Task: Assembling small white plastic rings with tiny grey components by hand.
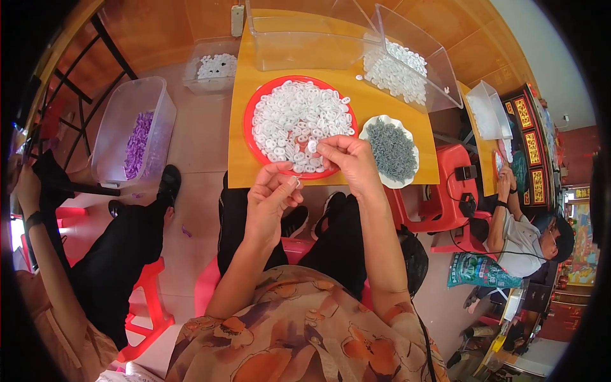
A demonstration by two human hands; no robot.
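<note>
A red round tray (249,130) on the yellow table holds a heap of small white plastic pieces (296,111), oval with holes. My right hand (353,162) is over the tray's near right part, its thumb and forefinger closed on one white plastic piece (312,146). Just off the tray's near edge, my left hand (272,197) has its thumb and forefinger pinched around a tiny pale piece (295,182), too small to name. To the right of the tray, a white scalloped dish (415,167) contains many small grey parts (389,149).
Clear bins (305,51) stand at the table's (238,159) far side, one with white pieces (398,70). On the left, a clear tub (102,149) holds purple pieces (137,146). A red stool (445,191) stands at right. People sit on both sides.
</note>
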